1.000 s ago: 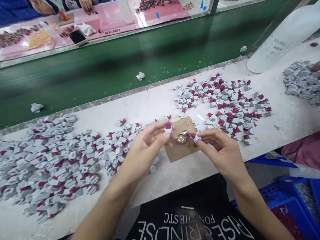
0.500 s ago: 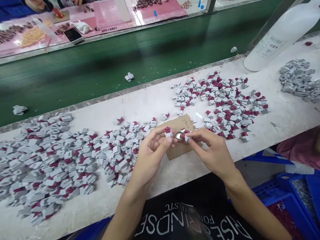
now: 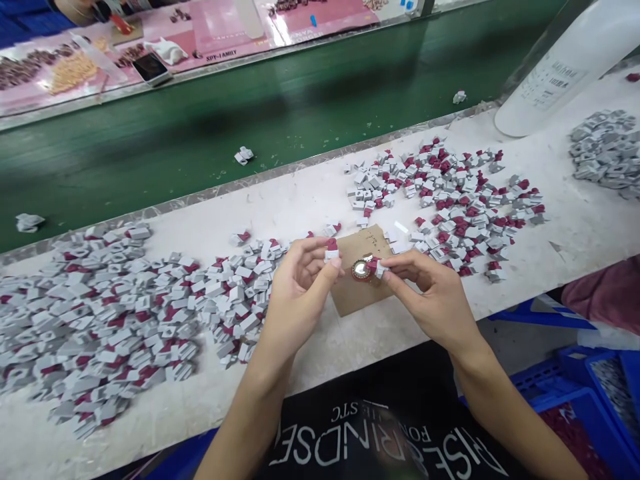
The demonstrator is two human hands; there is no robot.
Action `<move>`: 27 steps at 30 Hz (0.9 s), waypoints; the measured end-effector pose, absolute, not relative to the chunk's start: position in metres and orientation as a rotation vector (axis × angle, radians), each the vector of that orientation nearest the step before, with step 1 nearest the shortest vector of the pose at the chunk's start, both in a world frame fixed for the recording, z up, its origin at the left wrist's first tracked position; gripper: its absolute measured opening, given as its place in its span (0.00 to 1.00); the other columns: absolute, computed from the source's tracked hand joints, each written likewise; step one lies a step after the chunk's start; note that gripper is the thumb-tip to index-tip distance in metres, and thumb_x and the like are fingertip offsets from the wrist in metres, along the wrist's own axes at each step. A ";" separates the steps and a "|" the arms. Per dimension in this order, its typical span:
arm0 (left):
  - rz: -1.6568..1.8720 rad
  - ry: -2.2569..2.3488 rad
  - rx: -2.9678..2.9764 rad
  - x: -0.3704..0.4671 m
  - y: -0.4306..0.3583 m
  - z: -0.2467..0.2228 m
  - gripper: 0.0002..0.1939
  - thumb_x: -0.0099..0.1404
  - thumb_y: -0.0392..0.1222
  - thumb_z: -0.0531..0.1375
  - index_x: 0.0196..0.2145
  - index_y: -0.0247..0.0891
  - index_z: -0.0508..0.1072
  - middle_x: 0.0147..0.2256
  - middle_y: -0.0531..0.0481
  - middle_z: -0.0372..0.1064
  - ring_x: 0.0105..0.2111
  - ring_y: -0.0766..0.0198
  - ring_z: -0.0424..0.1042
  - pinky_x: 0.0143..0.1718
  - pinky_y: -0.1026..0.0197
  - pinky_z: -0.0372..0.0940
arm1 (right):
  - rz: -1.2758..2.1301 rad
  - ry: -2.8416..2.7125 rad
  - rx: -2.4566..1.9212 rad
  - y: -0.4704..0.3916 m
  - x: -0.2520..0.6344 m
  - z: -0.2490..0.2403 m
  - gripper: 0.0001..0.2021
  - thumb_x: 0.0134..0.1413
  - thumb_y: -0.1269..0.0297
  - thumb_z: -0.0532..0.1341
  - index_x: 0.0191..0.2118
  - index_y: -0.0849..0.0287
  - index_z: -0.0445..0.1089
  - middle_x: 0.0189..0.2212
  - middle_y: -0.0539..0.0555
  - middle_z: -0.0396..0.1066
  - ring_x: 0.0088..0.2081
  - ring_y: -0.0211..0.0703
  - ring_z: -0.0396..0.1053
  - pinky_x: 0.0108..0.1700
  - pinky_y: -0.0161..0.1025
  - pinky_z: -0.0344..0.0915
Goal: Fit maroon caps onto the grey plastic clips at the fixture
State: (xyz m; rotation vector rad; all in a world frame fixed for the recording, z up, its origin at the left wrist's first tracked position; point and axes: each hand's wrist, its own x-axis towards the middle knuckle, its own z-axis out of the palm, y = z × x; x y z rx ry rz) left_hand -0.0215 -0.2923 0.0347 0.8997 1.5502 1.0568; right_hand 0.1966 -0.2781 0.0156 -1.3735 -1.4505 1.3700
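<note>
My left hand pinches a small grey and dark red piece between thumb and fingers. Another grey and dark red piece is in the fingertips of my right hand, over a round shiny metallic object. That object lies on a brown cardboard sheet between my hands. Many grey and dark red pieces form a large heap on the left, and a second heap spreads over the white table behind my right hand.
A white bottle stands at the back right, near a pile of grey pieces. Behind the table runs a green belt with a few loose pieces. Blue crates are below right. A phone lies on the far table.
My hands have moved slightly apart, each still with its piece. More of the round metallic object shows. Loose pieces on the green belt have shifted left.
</note>
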 end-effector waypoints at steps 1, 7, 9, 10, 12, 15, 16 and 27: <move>1.048 1.552 0.914 -0.022 -0.292 0.035 0.11 0.73 0.45 0.70 0.52 0.46 0.79 0.43 0.48 0.80 0.40 0.56 0.82 0.47 0.52 0.80 | 1.377 -1.447 -1.371 -0.278 0.196 0.015 0.06 0.72 0.59 0.71 0.48 0.52 0.84 0.45 0.55 0.87 0.48 0.53 0.86 0.52 0.52 0.85; 0.927 1.562 1.078 -0.034 -0.285 0.040 0.14 0.75 0.44 0.68 0.56 0.42 0.77 0.43 0.47 0.77 0.39 0.58 0.80 0.44 0.53 0.77 | 1.416 -1.412 -1.348 -0.277 0.197 0.013 0.09 0.72 0.54 0.73 0.49 0.51 0.85 0.45 0.56 0.88 0.47 0.54 0.87 0.51 0.51 0.86; 0.838 1.622 1.203 -0.042 -0.277 0.047 0.15 0.76 0.44 0.67 0.58 0.43 0.76 0.43 0.47 0.77 0.41 0.57 0.80 0.42 0.54 0.75 | 1.444 -1.375 -1.336 -0.276 0.198 0.012 0.09 0.71 0.53 0.74 0.48 0.51 0.85 0.44 0.56 0.88 0.46 0.54 0.87 0.50 0.51 0.86; 0.782 1.657 1.274 -0.046 -0.272 0.050 0.14 0.76 0.45 0.66 0.57 0.43 0.76 0.43 0.46 0.77 0.42 0.56 0.79 0.41 0.54 0.73 | 1.464 -1.349 -1.329 -0.275 0.198 0.011 0.09 0.70 0.53 0.74 0.48 0.51 0.85 0.44 0.56 0.88 0.45 0.53 0.87 0.50 0.50 0.86; 0.660 1.714 1.401 -0.053 -0.259 0.056 0.12 0.77 0.46 0.65 0.55 0.43 0.77 0.43 0.46 0.78 0.41 0.55 0.78 0.39 0.55 0.71 | 1.509 -1.295 -1.316 -0.274 0.198 0.010 0.09 0.69 0.52 0.75 0.47 0.51 0.85 0.42 0.56 0.88 0.43 0.52 0.87 0.48 0.48 0.86; 0.503 1.728 1.523 -0.058 -0.238 0.057 0.11 0.76 0.44 0.65 0.54 0.42 0.77 0.42 0.46 0.79 0.37 0.56 0.77 0.37 0.55 0.70 | 1.524 -1.265 -1.321 -0.274 0.196 0.007 0.10 0.68 0.52 0.76 0.46 0.51 0.85 0.41 0.56 0.88 0.42 0.51 0.87 0.47 0.48 0.86; 0.469 1.715 1.556 -0.059 -0.230 0.055 0.11 0.75 0.43 0.65 0.54 0.42 0.77 0.42 0.47 0.79 0.36 0.56 0.77 0.37 0.55 0.70 | 1.514 -1.271 -1.329 -0.275 0.196 0.007 0.10 0.68 0.52 0.76 0.46 0.51 0.85 0.41 0.56 0.88 0.43 0.51 0.87 0.48 0.48 0.86; 0.430 1.295 2.122 -0.013 -0.148 0.007 0.19 0.73 0.37 0.63 0.60 0.42 0.76 0.56 0.41 0.80 0.58 0.45 0.75 0.64 0.43 0.66 | 1.461 -1.321 -1.367 -0.278 0.190 0.002 0.08 0.69 0.55 0.73 0.46 0.53 0.83 0.42 0.56 0.87 0.44 0.51 0.86 0.50 0.50 0.84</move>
